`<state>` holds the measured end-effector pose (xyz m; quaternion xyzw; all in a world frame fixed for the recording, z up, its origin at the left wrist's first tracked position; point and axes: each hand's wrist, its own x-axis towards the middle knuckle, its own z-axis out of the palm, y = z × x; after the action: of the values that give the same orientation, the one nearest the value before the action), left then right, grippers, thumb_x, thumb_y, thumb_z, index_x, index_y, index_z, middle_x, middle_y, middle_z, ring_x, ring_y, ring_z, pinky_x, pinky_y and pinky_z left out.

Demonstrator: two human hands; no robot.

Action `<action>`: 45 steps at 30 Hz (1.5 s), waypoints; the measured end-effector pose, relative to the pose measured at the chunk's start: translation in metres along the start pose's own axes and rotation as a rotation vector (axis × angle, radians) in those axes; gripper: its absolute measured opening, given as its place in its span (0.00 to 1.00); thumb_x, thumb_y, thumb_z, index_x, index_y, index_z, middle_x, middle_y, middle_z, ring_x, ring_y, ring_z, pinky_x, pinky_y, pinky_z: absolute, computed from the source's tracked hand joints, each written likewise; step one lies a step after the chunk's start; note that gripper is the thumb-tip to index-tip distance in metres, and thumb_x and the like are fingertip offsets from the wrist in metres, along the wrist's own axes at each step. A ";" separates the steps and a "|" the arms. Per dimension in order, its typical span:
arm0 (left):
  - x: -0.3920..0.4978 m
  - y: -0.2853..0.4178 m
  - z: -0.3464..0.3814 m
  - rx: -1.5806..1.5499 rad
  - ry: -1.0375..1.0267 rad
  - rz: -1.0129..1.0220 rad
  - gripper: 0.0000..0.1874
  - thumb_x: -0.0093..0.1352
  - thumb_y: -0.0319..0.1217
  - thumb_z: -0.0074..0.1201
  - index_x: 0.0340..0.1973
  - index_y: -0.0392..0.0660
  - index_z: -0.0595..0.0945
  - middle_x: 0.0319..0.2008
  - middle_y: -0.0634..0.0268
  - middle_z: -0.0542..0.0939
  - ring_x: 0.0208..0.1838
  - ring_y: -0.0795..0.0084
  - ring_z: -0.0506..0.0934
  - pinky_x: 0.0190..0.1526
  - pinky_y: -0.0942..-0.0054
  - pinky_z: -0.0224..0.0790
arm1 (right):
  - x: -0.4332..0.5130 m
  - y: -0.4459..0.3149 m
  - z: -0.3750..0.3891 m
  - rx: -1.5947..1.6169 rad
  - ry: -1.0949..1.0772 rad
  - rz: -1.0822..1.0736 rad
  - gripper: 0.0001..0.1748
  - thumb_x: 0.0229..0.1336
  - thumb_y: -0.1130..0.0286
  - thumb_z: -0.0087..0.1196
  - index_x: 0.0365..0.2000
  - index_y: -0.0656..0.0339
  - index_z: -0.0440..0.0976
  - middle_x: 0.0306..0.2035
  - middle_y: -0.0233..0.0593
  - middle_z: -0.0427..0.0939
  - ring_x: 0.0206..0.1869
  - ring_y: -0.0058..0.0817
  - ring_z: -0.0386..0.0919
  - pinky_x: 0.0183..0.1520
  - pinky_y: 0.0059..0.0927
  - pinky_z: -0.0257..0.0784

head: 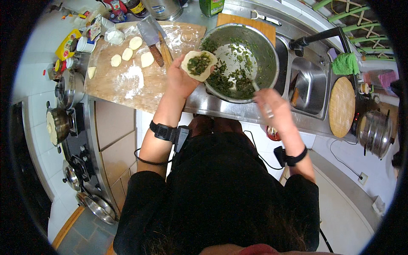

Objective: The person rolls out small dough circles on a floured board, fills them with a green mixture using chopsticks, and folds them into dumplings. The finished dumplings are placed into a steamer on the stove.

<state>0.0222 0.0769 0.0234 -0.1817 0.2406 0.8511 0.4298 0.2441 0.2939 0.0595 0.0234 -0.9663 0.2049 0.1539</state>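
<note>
On the upturned palm of my left hand [181,79] lies a round dough wrapper [208,74], with chopped green filling [199,64] heaped in its middle. Just right of it stands a large steel bowl [276,60]; more green filling [220,81] clings to its wall and lies on its floor. My right hand [274,106], blurred, is at the bowl's near right rim. It grips the handle of a metal utensil [255,85], probably a spoon, whose far end reaches into the bowl and cannot be made out.
Left of the bowl, a floured wooden board [105,79] carries several dough pieces [127,54], a cleaver [151,35] and a wooden rolling pin [164,51]. A sink [314,79] with a black faucet [315,38] lies to the right, beside a round wooden board [342,106]. Pots [68,86] line the left side.
</note>
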 end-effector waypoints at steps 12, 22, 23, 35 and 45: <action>-0.017 -0.007 0.003 0.001 -0.118 -0.127 0.26 0.74 0.39 0.41 0.61 0.33 0.69 0.61 0.44 0.73 0.64 0.45 0.71 0.64 0.43 0.66 | -0.009 -0.013 0.068 -0.071 -0.218 -0.059 0.21 0.50 0.67 0.63 0.45 0.62 0.76 0.44 0.46 0.75 0.46 0.43 0.77 0.47 0.39 0.77; -0.043 -0.022 0.032 0.308 -0.026 -0.159 0.18 0.71 0.35 0.54 0.54 0.42 0.76 0.51 0.55 0.81 0.53 0.57 0.80 0.48 0.56 0.79 | 0.034 -0.038 0.004 0.390 -0.057 0.253 0.25 0.52 0.77 0.63 0.52 0.64 0.74 0.44 0.44 0.77 0.43 0.35 0.78 0.47 0.32 0.75; -0.044 -0.024 0.035 0.313 -0.044 -0.177 0.17 0.70 0.34 0.56 0.53 0.42 0.77 0.49 0.55 0.81 0.52 0.57 0.81 0.46 0.57 0.80 | 0.042 -0.040 0.003 0.565 -0.039 0.325 0.25 0.52 0.78 0.63 0.53 0.65 0.74 0.44 0.44 0.77 0.42 0.33 0.78 0.47 0.30 0.75; -0.052 -0.029 0.053 0.588 -0.015 -0.113 0.14 0.63 0.24 0.63 0.44 0.44 0.80 0.39 0.64 0.83 0.40 0.70 0.82 0.28 0.72 0.75 | 0.056 -0.060 0.010 0.495 0.234 0.194 0.12 0.54 0.76 0.64 0.41 0.66 0.80 0.32 0.41 0.79 0.33 0.34 0.80 0.38 0.29 0.75; -0.056 -0.032 0.060 0.782 0.006 -0.065 0.14 0.62 0.21 0.62 0.43 0.41 0.80 0.36 0.61 0.83 0.35 0.66 0.82 0.26 0.70 0.77 | 0.059 -0.066 0.007 0.150 0.313 -0.125 0.10 0.54 0.75 0.63 0.36 0.64 0.74 0.32 0.41 0.77 0.34 0.37 0.80 0.34 0.33 0.75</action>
<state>0.0735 0.0912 0.0937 -0.0142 0.5423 0.6805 0.4926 0.1927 0.2315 0.0975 0.0628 -0.9092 0.2675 0.3127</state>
